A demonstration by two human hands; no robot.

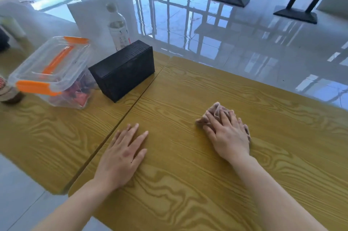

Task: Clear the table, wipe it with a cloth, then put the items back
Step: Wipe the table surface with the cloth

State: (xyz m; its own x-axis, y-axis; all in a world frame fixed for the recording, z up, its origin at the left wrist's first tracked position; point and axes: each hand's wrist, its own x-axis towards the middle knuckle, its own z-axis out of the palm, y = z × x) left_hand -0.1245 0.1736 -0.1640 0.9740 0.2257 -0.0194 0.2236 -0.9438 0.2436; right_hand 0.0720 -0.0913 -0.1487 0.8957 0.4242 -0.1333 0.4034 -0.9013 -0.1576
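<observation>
head view, from the left: a brown jar [9, 94] sits at the edge, then a clear container [50, 68] with orange clips, and a water bottle [118, 27] behind a black box [122, 70] whose long side runs away and rightward, all on the left counter [47, 136]. just past the seam, the left hand [122, 155] lies flat, palm down, fingers spread and pointing away and slightly right, holding nothing. the right hand [227, 136] lies palm down, fingers straight and pointing away and slightly left, pressing a crumpled pinkish cloth [216, 110] onto the right counter [188, 183]. the cloth is a bunched lump showing beyond the fingertips and at both sides; its long axis is unclear.
</observation>
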